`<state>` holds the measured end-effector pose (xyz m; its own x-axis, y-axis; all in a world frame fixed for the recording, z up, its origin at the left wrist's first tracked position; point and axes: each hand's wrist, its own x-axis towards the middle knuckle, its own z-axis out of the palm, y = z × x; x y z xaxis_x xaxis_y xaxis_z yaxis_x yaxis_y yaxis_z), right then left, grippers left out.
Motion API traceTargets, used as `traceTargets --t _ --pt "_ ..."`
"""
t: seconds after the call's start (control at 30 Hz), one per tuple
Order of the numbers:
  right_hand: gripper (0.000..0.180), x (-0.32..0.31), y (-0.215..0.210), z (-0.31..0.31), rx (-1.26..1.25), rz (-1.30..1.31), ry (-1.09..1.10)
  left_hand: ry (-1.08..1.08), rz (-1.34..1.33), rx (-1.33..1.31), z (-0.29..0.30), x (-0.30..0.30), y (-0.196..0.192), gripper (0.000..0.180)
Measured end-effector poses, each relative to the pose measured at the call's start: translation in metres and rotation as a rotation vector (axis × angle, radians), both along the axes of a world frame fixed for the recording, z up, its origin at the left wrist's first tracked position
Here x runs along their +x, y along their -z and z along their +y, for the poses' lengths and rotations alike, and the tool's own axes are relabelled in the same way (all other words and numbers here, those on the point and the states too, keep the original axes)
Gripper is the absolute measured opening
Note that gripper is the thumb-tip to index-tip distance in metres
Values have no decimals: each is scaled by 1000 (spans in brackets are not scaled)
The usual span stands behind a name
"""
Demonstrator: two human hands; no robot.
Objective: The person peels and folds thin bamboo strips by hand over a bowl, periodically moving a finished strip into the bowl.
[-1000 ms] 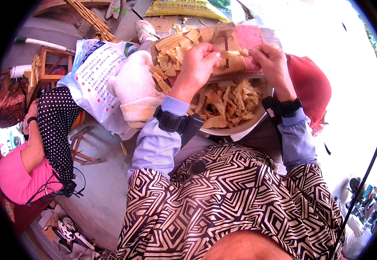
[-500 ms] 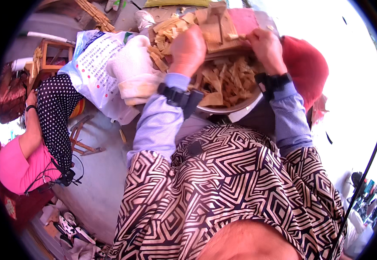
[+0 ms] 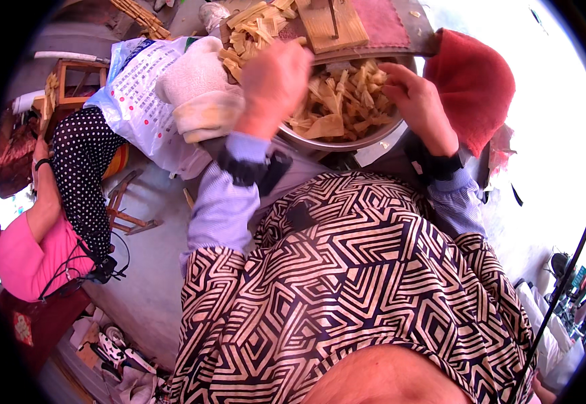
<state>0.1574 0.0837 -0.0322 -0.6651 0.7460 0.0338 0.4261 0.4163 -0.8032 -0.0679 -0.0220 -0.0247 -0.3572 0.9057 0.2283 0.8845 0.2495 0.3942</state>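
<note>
A round metal bowl (image 3: 347, 143) sits in my lap, full of pale yellow cut strips (image 3: 347, 101). My left hand (image 3: 273, 87) is over the bowl's left side with its back toward me; its fingers are curled down out of sight among the strips. My right hand (image 3: 417, 101) rests inside the bowl on the right, fingers curled into the pile. Just beyond the bowl lies a wooden board (image 3: 337, 23) on a dark red surface, with more strips (image 3: 256, 30) heaped to its left.
A red cloth (image 3: 474, 81) lies right of the bowl. A cream towel (image 3: 199, 94) and a white printed bag (image 3: 135, 101) lie to the left. Another person (image 3: 37, 229) in pink with a dotted sleeve sits at far left, near small wooden frames (image 3: 71, 81).
Both hands have come down from the wooden board into the bowl. The view has tilted so the board and bowl now sit nearer the top edge.
</note>
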Motion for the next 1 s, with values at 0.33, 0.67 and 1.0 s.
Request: traceTargets --t 0.33,0.67,1.0 --pt "23 2 0 -17 -282 0 -62 140 -1291 -8 -50 29 10 20" --pt "40 -26 -57 -35 -564 282 -373 473 -1586 253 -33 15 -97 28" --pt "73 -45 -50 -53 -278 482 -218 804 -1782 521 0 20 -138 51"
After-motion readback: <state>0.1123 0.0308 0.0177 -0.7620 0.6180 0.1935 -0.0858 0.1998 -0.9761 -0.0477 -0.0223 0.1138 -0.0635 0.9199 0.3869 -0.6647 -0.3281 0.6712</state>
